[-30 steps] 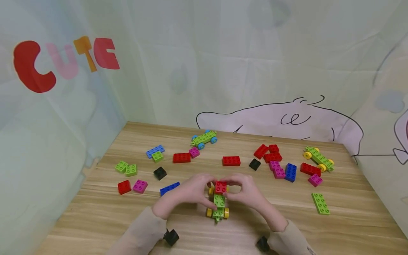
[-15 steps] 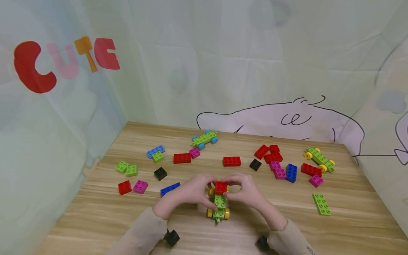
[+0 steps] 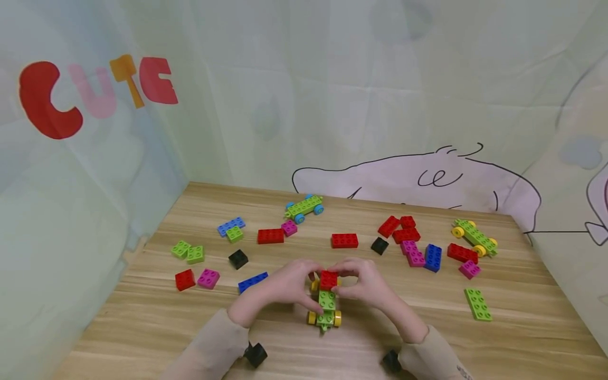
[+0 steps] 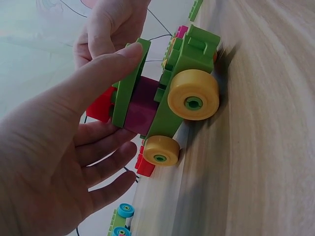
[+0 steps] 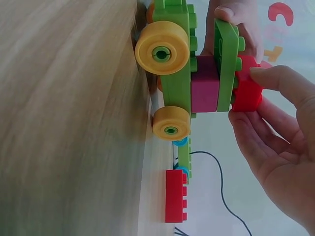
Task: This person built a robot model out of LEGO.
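At the front middle of the table stands a toy car base with yellow wheels. A magenta brick sits on its studs, under a green plate that overhangs it. On the far end of that plate is a red brick. My right hand pinches the red brick between thumb and fingers. With the thumb at the plate's near end and fingers by its far end, my left hand grips the green plate. In the head view the magenta brick is hidden beneath the plate.
Behind are a blue-wheeled car base and red bricks. Another yellow-wheeled base lies far right, above a green plate on the table. A blue brick lies beside the left forearm; several small bricks lie further left.
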Demonstrator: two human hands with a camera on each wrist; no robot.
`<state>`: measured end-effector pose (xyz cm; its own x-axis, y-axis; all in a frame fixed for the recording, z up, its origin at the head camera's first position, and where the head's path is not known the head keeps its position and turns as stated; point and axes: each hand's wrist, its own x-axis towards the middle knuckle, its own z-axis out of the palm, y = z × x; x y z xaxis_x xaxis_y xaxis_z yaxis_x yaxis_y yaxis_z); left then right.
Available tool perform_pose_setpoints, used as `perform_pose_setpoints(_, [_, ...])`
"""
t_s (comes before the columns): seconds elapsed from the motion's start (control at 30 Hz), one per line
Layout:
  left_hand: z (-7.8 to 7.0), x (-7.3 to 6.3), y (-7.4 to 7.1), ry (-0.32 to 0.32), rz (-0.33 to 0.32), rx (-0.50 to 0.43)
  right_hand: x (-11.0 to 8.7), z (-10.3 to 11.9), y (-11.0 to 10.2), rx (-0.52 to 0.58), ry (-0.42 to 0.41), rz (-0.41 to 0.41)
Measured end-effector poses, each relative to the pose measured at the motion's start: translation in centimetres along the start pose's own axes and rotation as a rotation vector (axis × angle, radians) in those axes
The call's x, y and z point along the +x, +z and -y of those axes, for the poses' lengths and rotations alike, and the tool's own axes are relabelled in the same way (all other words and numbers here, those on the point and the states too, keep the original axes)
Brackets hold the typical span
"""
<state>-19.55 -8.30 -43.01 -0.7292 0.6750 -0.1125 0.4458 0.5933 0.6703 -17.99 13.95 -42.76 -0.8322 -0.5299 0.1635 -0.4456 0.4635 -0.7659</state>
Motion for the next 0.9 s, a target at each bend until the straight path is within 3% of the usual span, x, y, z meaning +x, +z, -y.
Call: perform_pose_setpoints(0.9, [0.09,0.10,0.07,-0.020,-0.005,-0.010,-0.09,-0.01,-0.01,-0.017,-0.024,-0.005])
